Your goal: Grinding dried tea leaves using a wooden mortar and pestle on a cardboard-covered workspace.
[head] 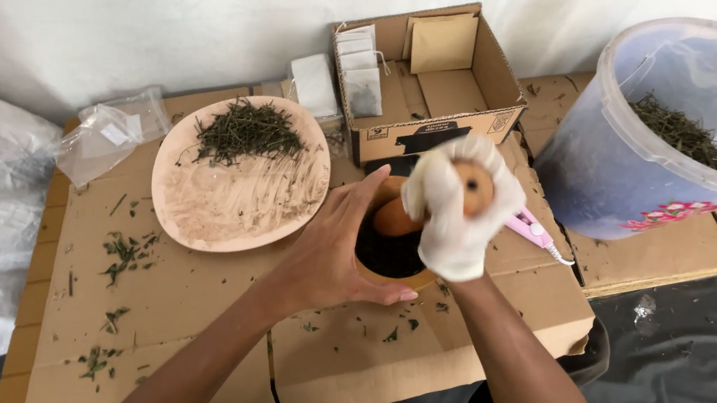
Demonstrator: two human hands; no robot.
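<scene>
The right hand (460, 216) hides most of the pestle (428, 208); the bucket (642, 167) runs off-frame.

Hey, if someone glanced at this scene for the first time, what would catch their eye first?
Probably the white-gloved right hand at centre, gripping a wooden pestle set in a wooden mortar that the bare left hand steadies. Next, the round wooden plate of dried green herbs to the left, and the big translucent bucket at upper right.
</scene>
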